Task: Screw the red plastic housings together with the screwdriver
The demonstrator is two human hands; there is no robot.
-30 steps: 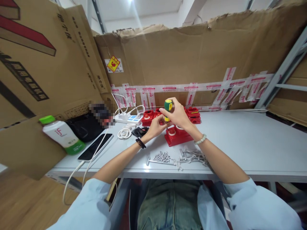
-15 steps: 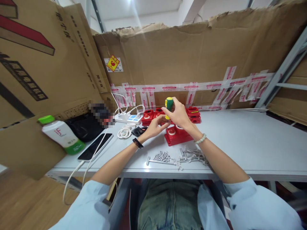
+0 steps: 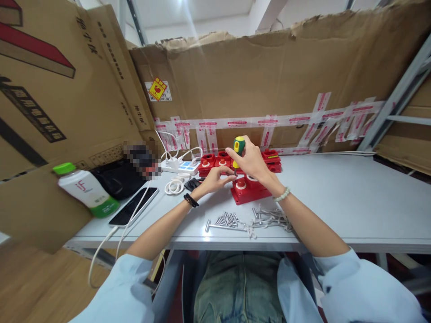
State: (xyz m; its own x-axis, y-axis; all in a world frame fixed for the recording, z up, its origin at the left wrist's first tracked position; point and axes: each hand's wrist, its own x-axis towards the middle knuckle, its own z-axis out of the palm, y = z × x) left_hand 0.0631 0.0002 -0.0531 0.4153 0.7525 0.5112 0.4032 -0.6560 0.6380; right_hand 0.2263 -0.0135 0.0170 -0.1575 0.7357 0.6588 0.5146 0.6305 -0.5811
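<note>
My right hand (image 3: 252,161) is wrapped around the green and yellow handle of a screwdriver (image 3: 239,146), which points down at the far left corner of a red box (image 3: 251,194) with round white-ringed parts on top. My left hand (image 3: 215,179) is closed in a pinch, thumb and fingertips close together by the screwdriver's lower end. Whatever sits between those fingertips is too small to make out. Nearer to me on the table lie a pile of loose screws (image 3: 227,220), a T-shaped metal rod (image 3: 224,227) and a heap of metal rods with pale cords (image 3: 272,219).
More red boxes (image 3: 274,161) stand in a row behind my hands. To the left are a white power strip (image 3: 188,167), a coiled white cable (image 3: 174,187), a phone (image 3: 134,206) with a cable, a green-capped bottle (image 3: 85,190) and a black pouch (image 3: 117,179). Cardboard (image 3: 242,80) walls the back.
The screwdriver handle has turned and shifted slightly right, and its dark shaft now shows. My left fingertips have drawn back a little to the left. The red box stays put.
</note>
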